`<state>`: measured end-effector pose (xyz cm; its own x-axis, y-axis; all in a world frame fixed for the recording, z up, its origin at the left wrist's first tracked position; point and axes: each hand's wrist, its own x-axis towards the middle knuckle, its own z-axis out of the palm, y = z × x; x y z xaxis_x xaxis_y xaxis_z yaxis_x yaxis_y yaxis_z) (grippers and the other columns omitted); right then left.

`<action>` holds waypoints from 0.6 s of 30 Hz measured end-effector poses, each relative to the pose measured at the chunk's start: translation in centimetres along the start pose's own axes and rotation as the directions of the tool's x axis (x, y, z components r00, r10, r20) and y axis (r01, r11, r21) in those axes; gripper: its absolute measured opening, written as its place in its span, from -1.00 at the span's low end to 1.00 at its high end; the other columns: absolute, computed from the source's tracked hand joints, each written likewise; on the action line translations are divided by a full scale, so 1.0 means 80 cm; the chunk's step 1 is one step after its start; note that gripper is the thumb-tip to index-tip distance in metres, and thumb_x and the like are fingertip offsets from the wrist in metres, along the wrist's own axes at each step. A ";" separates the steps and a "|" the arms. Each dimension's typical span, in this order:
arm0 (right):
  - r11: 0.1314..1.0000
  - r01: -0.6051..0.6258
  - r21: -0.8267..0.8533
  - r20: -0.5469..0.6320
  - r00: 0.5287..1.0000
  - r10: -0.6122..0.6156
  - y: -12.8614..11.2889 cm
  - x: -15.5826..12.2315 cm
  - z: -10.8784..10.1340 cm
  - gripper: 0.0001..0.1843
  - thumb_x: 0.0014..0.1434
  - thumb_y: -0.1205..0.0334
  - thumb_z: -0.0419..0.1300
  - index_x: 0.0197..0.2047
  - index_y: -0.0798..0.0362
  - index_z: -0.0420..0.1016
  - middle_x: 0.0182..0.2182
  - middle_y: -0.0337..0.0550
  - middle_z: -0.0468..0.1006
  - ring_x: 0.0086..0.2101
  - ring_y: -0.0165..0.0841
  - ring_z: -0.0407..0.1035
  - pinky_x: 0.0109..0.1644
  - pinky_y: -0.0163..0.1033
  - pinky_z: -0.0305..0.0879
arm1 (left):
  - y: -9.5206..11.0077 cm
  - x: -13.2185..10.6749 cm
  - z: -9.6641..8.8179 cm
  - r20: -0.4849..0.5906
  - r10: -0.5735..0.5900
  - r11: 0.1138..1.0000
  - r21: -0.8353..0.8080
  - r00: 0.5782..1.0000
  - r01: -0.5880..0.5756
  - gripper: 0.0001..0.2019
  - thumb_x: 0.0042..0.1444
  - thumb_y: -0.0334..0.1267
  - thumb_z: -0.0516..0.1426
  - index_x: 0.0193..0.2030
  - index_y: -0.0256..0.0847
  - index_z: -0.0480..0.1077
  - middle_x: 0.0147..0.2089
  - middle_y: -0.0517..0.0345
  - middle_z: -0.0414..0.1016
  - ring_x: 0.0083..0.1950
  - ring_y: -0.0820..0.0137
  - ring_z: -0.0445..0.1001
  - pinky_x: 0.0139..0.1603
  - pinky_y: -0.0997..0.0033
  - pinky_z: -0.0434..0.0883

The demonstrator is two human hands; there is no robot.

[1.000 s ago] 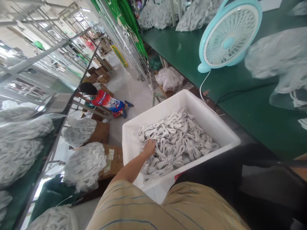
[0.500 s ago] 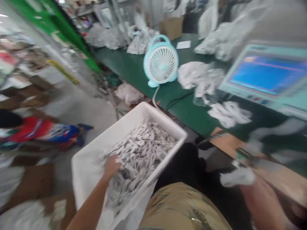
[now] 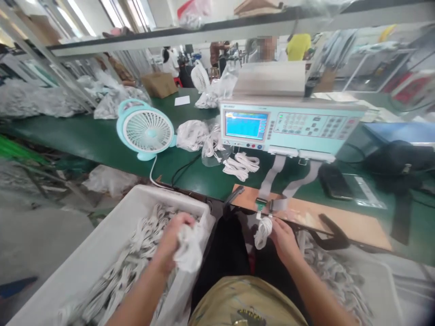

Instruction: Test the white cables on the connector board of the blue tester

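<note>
Left of my left hand [image 3: 175,237]: white bin [image 3: 91,253], its heap of coiled cables [image 3: 125,271] lying below and behind the wrist. Left hand itself is over the bin's near-right edge, closed around a blurred bundle [image 3: 187,249]. Ahead of it, on the bench, a fan [image 3: 151,132]; ahead and to its right, loose white coils [image 3: 241,166].

Just left of my right hand [image 3: 282,235], a single coil [image 3: 263,233] hangs below the green connector [image 3: 261,206]. Right fingertips touch the coil's right side; I cannot tell whether they grip it. Beyond that hand: ribbon leads [image 3: 272,176] running up to the tester [image 3: 306,124], screen lit. Right of the forearm: a second bin [image 3: 387,276] with more coils.

Step in hand, I judge: presenting the hanging coil's ends at the connectors. Next move calls for steadying the connector and aligning the plugs squarely, the left bundle kept clear; I cannot make out whether contact is seated.
</note>
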<state>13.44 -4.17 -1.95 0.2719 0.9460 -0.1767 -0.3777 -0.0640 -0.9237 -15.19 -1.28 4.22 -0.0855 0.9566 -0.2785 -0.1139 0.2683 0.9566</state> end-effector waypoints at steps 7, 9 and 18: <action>0.994 0.087 -0.064 -0.040 0.995 -0.090 -0.005 -0.002 0.006 -0.60 -0.05 -0.08 0.25 -0.54 0.10 0.33 -0.68 -0.33 0.21 -0.64 -0.49 0.01 -0.55 -0.36 -0.05 | -0.065 0.026 0.179 0.559 -0.123 0.987 0.153 0.820 0.043 -0.56 -0.10 0.14 0.13 -0.41 -0.28 0.37 -0.67 0.30 0.24 -0.75 0.58 0.12 -0.74 0.57 0.01; 0.991 0.109 -0.074 -0.054 0.992 -0.113 -0.008 -0.001 0.008 -0.59 -0.06 -0.09 0.24 -0.57 0.08 0.28 -0.70 -0.35 0.16 -0.65 -0.49 -0.04 -0.56 -0.36 -0.09 | -0.071 0.037 0.197 0.580 -0.092 0.990 0.140 0.809 0.012 -0.58 -0.10 0.10 0.15 -0.50 -0.30 0.34 -0.68 0.26 0.24 -0.72 0.58 0.14 -0.70 0.57 0.03; 0.984 0.052 -0.168 -0.013 0.998 -0.055 -0.016 -0.044 -0.001 -0.68 0.03 0.00 0.15 -0.55 0.02 0.20 -0.63 -0.33 0.20 -0.59 -0.42 0.09 -0.49 -0.32 0.02 | -0.083 0.008 0.197 0.549 -0.103 0.992 0.123 0.830 0.042 -0.68 -0.09 -0.05 0.18 -0.58 -0.31 0.31 -0.66 0.27 0.25 -0.67 0.59 0.17 -0.64 0.56 0.11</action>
<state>13.05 -7.43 -0.14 0.3040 0.9437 -0.1304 -0.2090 -0.0675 -0.9756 1.11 -0.69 -0.94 0.4837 0.8284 -0.2825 0.0050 0.3202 0.9474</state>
